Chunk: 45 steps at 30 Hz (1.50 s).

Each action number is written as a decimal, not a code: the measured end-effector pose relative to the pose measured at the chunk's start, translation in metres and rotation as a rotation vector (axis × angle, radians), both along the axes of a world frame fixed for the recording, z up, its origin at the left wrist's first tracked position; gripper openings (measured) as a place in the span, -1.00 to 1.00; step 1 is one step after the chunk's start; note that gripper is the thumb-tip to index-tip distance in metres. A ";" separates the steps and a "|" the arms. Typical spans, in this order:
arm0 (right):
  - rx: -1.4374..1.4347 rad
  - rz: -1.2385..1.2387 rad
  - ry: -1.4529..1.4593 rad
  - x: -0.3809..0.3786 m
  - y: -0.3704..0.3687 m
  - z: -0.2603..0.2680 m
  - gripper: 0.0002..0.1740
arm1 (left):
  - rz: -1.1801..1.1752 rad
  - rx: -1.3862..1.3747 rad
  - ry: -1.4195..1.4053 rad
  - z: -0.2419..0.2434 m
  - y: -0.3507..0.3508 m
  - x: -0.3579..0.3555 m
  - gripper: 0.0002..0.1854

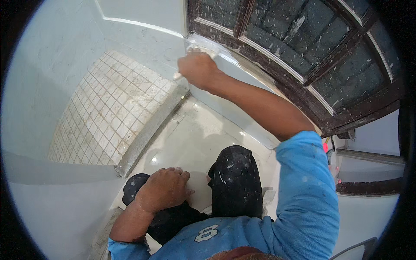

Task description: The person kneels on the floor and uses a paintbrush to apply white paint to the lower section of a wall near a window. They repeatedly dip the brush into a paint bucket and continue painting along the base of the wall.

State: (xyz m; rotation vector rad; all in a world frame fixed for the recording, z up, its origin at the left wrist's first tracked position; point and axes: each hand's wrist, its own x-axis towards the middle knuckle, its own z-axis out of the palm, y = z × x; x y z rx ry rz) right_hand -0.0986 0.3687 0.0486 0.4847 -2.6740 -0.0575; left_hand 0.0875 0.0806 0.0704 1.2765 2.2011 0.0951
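Observation:
My right hand [199, 69] is stretched out to the corner below the window, closed around a pale hand tool [177, 76]. Most of that tool is hidden by my fingers, so its exact kind is unclear. Its far side lies at the wet-looking white sill [211, 48] under the dark wooden window frame [273, 68]. Over my left knee rests my left hand [167, 188], loosely curled, with the thumb apart and nothing visible in it. My black trousers [237, 182] carry white splashes.
A low grey curb [152, 130] divides the small-tiled floor [113, 107] from the smooth cream floor [185, 139] before me. Pale walls [58, 65] rise around the corner. The window panes [292, 35] are spattered white. Further dark-framed openings [370, 187] stand at the right.

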 end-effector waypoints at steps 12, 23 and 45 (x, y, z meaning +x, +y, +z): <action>0.001 -0.003 -0.026 0.135 0.035 0.016 -0.92 | -0.013 -0.024 0.013 0.004 0.008 0.002 -0.57; 0.089 -0.068 0.043 0.153 0.075 0.011 -0.90 | 0.065 -0.104 -0.017 -0.003 0.008 0.002 -0.56; -0.291 -0.123 0.161 0.038 0.016 0.020 -0.87 | 0.160 -0.282 -0.046 0.004 0.022 -0.001 -0.42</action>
